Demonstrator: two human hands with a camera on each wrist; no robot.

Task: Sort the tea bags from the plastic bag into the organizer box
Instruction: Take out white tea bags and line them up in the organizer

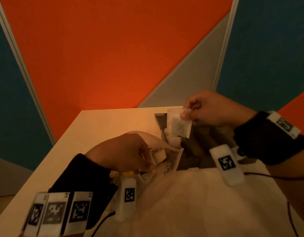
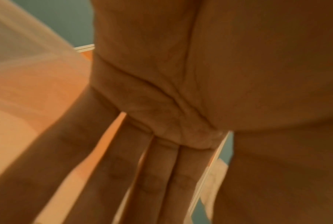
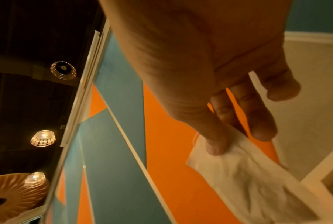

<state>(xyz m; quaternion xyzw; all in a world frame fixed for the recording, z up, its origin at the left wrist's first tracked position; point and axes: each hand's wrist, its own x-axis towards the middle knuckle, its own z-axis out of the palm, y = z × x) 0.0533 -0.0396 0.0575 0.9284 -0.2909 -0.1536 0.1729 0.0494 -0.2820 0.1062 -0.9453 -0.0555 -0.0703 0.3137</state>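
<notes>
The right hand (image 1: 211, 108) pinches a white tea bag (image 1: 178, 124) above the organizer box (image 1: 195, 151). The left hand (image 1: 124, 151) rests on the plastic bag (image 1: 158, 142), fingers straight, on the worktop (image 1: 100, 127).

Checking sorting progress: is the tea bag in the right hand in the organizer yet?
Out. The right hand pinches the tea bag above the organizer box.

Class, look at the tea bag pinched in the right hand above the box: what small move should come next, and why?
Probably lower the right hand and release the tea bag into the organizer box below it: the bag hangs pinched above the box, beside tea bags already standing there.
</notes>
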